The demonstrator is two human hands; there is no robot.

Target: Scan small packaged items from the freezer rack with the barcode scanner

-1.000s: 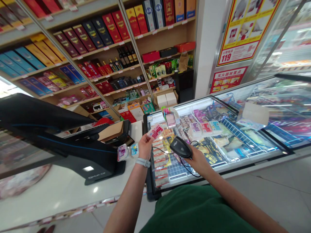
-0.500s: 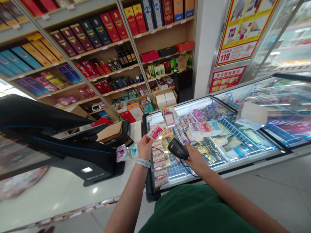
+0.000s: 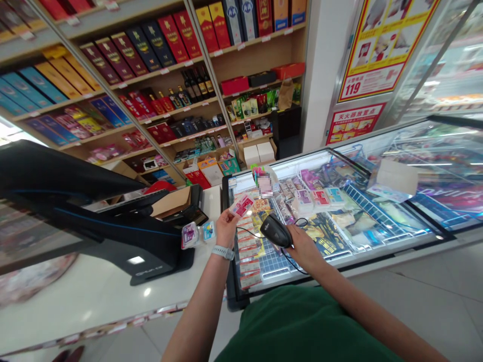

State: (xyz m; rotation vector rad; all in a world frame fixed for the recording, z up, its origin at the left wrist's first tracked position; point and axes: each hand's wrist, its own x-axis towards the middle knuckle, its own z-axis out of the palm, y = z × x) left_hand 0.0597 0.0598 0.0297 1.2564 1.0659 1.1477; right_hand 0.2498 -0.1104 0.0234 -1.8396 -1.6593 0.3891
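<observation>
Between the fingers of my left hand is a small flat pack with a pink and red label, held over the near left end of the glass-topped freezer. My right hand grips a black barcode scanner by its handle, its head pointing left towards the pack. The scanner's dark cable hangs below it. Left of my left wrist, a purple-labelled pack and a blue-labelled pack lie on the white counter. Purple, red and blue packs sit in a row on the freezer glass.
A black checkout terminal stands on the white counter at left. The freezer runs off to the right, with an open white carton on its top. Shelves of boxed goods line the back.
The view has shifted very slightly. Both hands, the held pack and the scanner stay in nearly the same place.
</observation>
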